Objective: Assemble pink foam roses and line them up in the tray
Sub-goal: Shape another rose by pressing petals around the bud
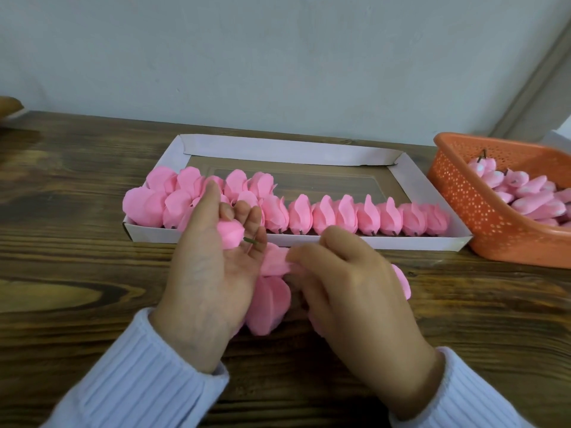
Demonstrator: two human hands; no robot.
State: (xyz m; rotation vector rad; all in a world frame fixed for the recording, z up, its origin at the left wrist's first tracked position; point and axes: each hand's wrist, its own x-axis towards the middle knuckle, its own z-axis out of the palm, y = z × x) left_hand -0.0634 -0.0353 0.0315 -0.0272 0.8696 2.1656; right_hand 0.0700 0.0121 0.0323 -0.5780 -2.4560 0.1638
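**Q:** What are the hands doing?

**A:** The left hand [210,273] curls round a rose bud [230,233], whose green stem [249,241] points toward the right hand [355,288]. That hand pinches a pink petal [273,263] just beside it. The two hands nearly touch, over loose petals [268,307] on the table [92,273].

**Q:** And the tray?

**A:** The tray [401,244] lies just beyond the knuckles and holds a row of finished roses [367,217] (a second row is started beyond the left hand). An orange basket [463,205] of buds sits well off to the right hand's side.

**Q:** Risks?

**A:** Probably a torn or creased petal from too hard a pinch, or loose petals swept off by a sleeve.
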